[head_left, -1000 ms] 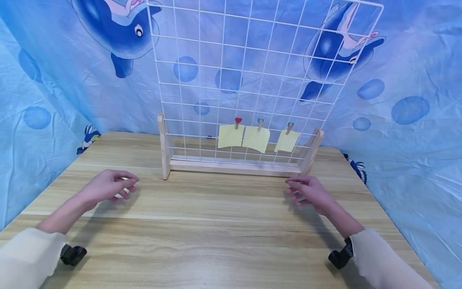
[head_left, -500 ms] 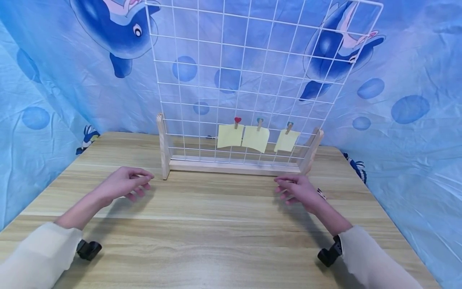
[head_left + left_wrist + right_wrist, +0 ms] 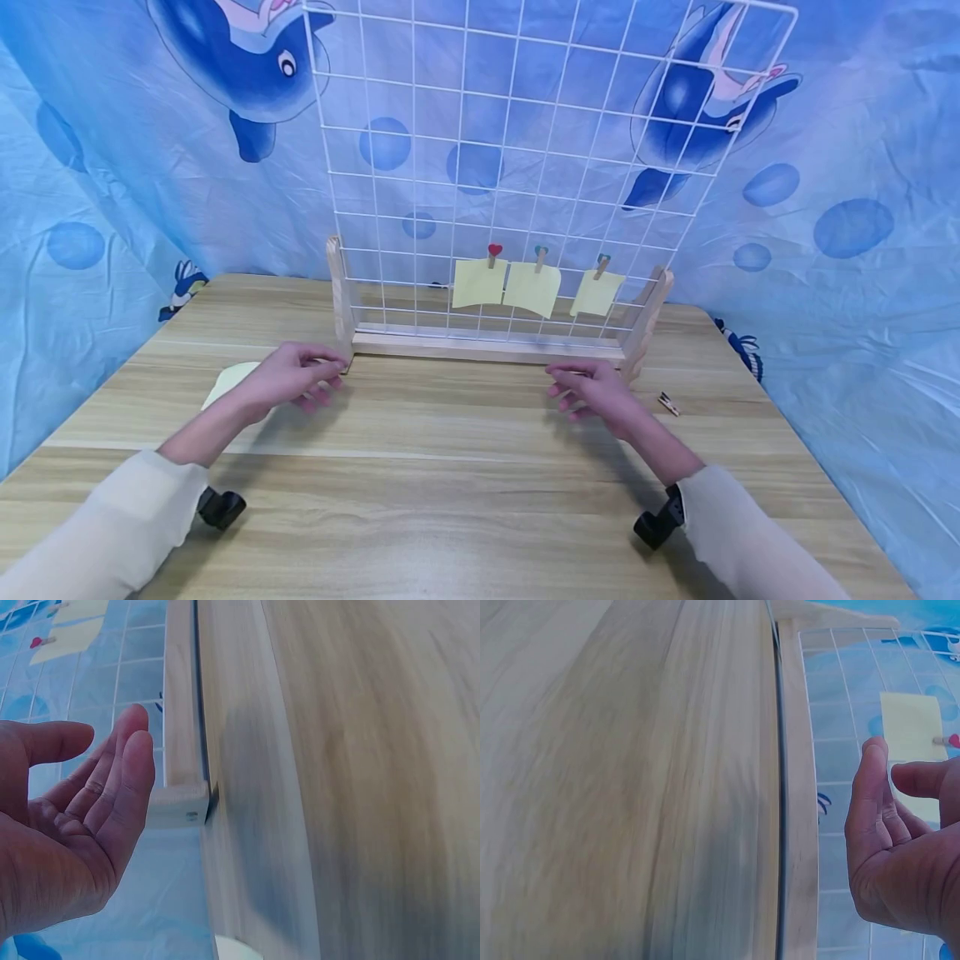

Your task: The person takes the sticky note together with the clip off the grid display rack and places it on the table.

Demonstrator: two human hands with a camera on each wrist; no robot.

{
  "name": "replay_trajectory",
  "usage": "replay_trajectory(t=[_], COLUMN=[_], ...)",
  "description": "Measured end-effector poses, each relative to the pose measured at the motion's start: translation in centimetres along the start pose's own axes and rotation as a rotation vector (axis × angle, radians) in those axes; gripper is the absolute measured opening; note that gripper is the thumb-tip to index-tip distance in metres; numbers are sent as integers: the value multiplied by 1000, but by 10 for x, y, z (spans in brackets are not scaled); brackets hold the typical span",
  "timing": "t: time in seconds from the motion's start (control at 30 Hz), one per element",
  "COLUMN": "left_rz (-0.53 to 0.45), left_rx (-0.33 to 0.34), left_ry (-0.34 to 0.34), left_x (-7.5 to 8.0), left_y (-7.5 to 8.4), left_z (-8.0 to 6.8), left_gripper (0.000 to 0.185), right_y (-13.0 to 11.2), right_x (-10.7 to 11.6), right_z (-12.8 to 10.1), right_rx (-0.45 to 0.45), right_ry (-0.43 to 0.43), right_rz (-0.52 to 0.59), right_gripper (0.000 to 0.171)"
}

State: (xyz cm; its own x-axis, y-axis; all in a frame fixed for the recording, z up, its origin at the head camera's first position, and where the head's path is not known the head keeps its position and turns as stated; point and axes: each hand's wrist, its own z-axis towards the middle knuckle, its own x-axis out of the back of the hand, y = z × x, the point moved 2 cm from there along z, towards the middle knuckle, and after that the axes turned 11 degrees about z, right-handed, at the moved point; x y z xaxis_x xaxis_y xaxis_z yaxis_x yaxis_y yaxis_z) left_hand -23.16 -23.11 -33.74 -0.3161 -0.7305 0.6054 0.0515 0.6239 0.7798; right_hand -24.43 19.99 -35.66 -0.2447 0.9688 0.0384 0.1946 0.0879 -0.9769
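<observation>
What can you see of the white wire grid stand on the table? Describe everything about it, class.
The wire grid stand is a white metal mesh panel of square cells. It stands upright in a pale wooden base with two wooden side posts, at the back of the wooden table. Three yellow notes hang on a low wire from small wooden pegs with heart tops. Both hands are close to the base; contact cannot be told.

3 notes hang on grid, behind hands.

Two hands, one wire grid, three clipped yellow notes, perhaps one loose peg.
</observation>
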Motion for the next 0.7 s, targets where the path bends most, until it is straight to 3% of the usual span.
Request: replay_trajectory(t=[0.7], left_rz=[-93], left_rx=[-33], left_ry=[9], left_x=[-24], left_y=[28], left_z=[39], left_gripper=[42], right_y=[-19], right_x=[-27], right_z=[10], right_rx=[76], right_ry=[-56], right_rz=[73], right_gripper=[40])
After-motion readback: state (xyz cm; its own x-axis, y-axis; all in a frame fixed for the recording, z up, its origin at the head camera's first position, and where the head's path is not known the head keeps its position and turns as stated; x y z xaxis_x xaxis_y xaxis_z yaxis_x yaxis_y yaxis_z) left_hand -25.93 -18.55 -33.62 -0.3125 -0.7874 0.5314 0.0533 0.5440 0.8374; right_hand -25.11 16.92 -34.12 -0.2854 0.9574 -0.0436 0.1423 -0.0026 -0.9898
